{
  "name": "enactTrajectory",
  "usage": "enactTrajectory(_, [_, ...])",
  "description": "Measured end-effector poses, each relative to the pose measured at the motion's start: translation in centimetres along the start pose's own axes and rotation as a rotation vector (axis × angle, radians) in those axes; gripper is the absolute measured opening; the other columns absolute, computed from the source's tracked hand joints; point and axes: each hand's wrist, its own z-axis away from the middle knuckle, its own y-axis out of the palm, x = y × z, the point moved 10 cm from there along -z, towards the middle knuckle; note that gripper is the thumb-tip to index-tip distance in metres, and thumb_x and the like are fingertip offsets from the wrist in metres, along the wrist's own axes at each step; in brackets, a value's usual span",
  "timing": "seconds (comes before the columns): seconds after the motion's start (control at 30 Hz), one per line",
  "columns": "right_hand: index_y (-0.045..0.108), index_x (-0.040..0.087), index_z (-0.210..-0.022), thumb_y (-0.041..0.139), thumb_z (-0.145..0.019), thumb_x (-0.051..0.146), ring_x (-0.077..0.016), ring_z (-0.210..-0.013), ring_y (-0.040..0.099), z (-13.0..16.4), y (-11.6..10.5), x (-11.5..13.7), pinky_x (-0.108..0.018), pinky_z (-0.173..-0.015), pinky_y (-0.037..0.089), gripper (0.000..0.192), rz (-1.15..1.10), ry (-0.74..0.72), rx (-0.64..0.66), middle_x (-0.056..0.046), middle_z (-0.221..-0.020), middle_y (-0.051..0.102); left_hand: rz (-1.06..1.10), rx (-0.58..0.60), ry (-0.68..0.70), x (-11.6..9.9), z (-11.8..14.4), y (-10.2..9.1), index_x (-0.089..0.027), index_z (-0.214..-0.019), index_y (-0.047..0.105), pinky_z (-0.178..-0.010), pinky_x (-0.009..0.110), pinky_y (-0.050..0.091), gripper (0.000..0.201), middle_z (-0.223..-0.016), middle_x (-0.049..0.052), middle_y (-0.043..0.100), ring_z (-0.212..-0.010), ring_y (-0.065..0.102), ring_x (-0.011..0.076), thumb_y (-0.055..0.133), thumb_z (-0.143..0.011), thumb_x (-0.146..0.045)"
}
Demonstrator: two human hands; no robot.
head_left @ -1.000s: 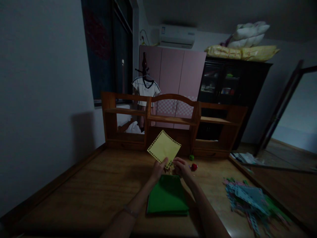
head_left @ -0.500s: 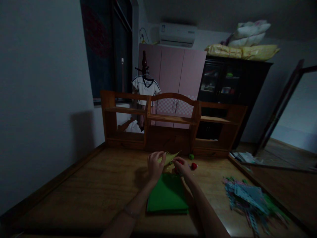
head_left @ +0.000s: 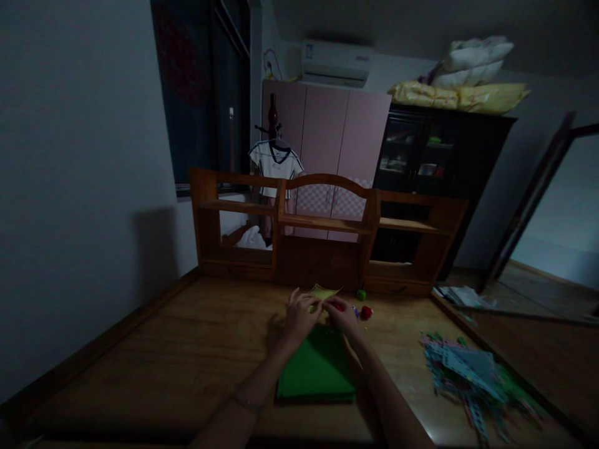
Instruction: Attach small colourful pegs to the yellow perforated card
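Note:
A thin yellow sheet [head_left: 324,291] with small holes along its edge stands tilted above the table, behind my fingers. My left hand [head_left: 302,312] is closed on it, thumb and fingers pinched near its lower edge. My right hand [head_left: 341,313] is closed in a pinch, its fingertips meeting those of the left; what they grip is too small to make out. Below both hands lies a folded bright green cloth or felt pad [head_left: 318,368]. Just beyond the right hand sit a red ball-like piece [head_left: 366,313], a purple piece [head_left: 355,311] and a green one [head_left: 361,294].
On the right of the wooden table [head_left: 187,349] is a loose pile of blue, green and pink perforated pieces [head_left: 472,368]. A wooden shelf unit [head_left: 322,224] closes off the back edge. A white wall [head_left: 93,187] rises on the left.
My left hand has moved right and its fingertips now meet the right hand's. The yellow sheet has tilted and more of it is hidden behind the fingers. More of the purple piece shows.

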Motion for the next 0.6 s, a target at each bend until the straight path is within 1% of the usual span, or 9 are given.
enactTrajectory(0.17, [0.066, 0.016, -0.074, 0.063, -0.066, 0.042, -0.015, -0.059, 0.055, -0.1, 0.2, 0.4, -0.023, -0.054, 0.041, 0.027, 0.05, -0.06, 0.022, -0.003, -0.067, 0.062, -0.025, -0.001, -0.006, 0.1, 0.0, 0.0, -0.023, -0.081, 0.069, -0.105, 0.043, 0.026, 0.013, -0.083, 0.001, 0.067, -0.086, 0.058, 0.0158, 0.057, -0.078, -0.028])
enactTrajectory(0.33, [0.065, 0.016, -0.072, 0.063, -0.065, 0.04, -0.0156, -0.063, 0.056, -0.3, 0.2, 0.0, -0.024, -0.057, 0.042, 0.025, 0.045, -0.067, 0.013, -0.003, -0.068, 0.063, -0.016, -0.005, -0.012, 0.3, 0.1, 0.2, -0.024, -0.079, 0.069, -0.104, 0.042, 0.027, 0.012, -0.083, 0.001, 0.068, -0.084, 0.059, 0.0151, 0.058, -0.077, -0.026])
enactTrajectory(0.43, [0.065, 0.015, -0.071, 0.063, -0.063, 0.04, -0.0156, -0.062, 0.056, -0.3, 0.2, -0.1, -0.024, -0.057, 0.042, 0.026, 0.037, -0.059, 0.012, -0.003, -0.067, 0.062, 0.027, -0.017, -0.046, 1.1, 0.1, 0.5, -0.024, -0.077, 0.069, -0.103, 0.042, 0.028, 0.012, -0.081, 0.0, 0.068, -0.081, 0.059, 0.0151, 0.058, -0.077, -0.027])
enactTrajectory(0.6, [0.064, 0.015, -0.072, 0.062, -0.062, 0.039, -0.0144, -0.056, 0.054, -0.1, 0.3, -0.4, -0.023, -0.051, 0.041, 0.026, 0.008, 0.025, 0.007, -0.003, -0.066, 0.062, 0.094, -0.046, -0.14, 3.1, 0.0, 0.8, -0.021, -0.076, 0.069, -0.102, 0.042, 0.03, 0.017, -0.08, 0.001, 0.069, -0.076, 0.06, 0.015, 0.054, -0.079, -0.03])
